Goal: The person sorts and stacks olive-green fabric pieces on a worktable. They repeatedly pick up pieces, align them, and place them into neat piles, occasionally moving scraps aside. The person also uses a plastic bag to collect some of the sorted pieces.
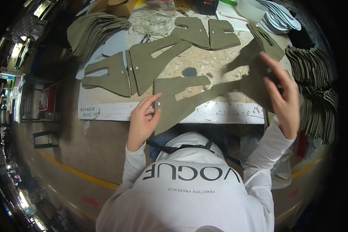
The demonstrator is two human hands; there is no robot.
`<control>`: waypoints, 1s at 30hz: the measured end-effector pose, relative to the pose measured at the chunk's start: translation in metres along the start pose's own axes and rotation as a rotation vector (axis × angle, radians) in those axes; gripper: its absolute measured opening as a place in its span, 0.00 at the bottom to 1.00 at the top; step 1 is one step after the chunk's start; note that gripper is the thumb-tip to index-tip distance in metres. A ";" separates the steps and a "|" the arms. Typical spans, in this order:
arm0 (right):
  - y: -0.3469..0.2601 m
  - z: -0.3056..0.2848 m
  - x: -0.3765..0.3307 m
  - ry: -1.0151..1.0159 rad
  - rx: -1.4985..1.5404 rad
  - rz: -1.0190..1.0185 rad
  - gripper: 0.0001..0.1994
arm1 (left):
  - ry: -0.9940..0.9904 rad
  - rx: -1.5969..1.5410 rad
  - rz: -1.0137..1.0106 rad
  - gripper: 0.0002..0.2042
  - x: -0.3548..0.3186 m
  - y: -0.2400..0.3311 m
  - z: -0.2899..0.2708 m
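Note:
My left hand [145,120] is at the near edge of the table, its thumb and fingertips on the left edge of a flat olive fabric piece [176,106]. That piece has a slot cut into it, a small white sticker, and a corner hanging past the table edge. On the right, my right hand [285,98] has another olive fabric piece [255,75], raised and partly blurred. Its index finger is stretched out along the fabric; the far side of the grip is hidden. One narrow arm of this piece reaches toward the left one.
More slotted olive pieces [108,73] lie across the table [220,58]. Stacks of olive pieces stand at the back left [96,33] and along the right side [317,96]. Pale threads [152,23], a clear tub [251,9] and light-blue pieces [278,17] are at the back.

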State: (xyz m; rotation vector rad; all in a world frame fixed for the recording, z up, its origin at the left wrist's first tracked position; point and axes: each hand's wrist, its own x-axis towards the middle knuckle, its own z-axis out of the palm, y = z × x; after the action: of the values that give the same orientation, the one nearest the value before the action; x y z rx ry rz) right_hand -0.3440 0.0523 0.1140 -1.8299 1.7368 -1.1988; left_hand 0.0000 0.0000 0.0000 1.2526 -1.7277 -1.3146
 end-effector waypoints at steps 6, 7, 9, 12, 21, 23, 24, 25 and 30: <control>-0.025 0.052 0.007 -0.001 -0.464 -0.161 0.29 | 0.074 0.029 0.043 0.22 -0.003 0.007 0.001; -0.024 0.079 0.005 -0.050 -0.543 -0.165 0.30 | 0.072 0.046 0.044 0.22 -0.004 0.009 0.001; -0.029 0.128 -0.001 -0.230 -0.471 -0.169 0.28 | 0.076 0.063 0.047 0.22 -0.005 0.011 0.002; -0.047 0.183 -0.015 -0.313 -0.467 -0.168 0.24 | 0.091 0.039 0.056 0.23 -0.005 0.013 0.005; -0.057 0.210 -0.017 -0.408 -0.135 -0.211 0.25 | 0.210 -0.017 0.020 0.22 -0.002 0.003 0.004; -0.051 0.203 -0.017 -0.399 0.015 -0.162 0.23 | 0.157 -0.081 -0.028 0.22 0.003 0.004 0.004; -0.045 0.199 -0.014 -0.377 0.099 -0.154 0.23 | 0.125 -0.103 -0.057 0.22 0.009 0.006 0.001; -0.035 0.192 -0.005 -0.288 0.281 -0.227 0.18 | 0.064 -0.030 0.058 0.22 0.014 0.011 -0.002; 0.017 0.141 0.013 0.109 0.189 0.043 0.14 | -0.154 0.417 0.249 0.23 0.033 0.055 -0.030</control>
State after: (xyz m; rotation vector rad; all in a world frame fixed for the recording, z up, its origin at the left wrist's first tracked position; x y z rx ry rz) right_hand -0.2498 -0.0045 0.0239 -1.6375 1.6476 -1.4166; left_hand -0.0022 -0.0389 0.0593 1.1228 -2.2694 -0.9556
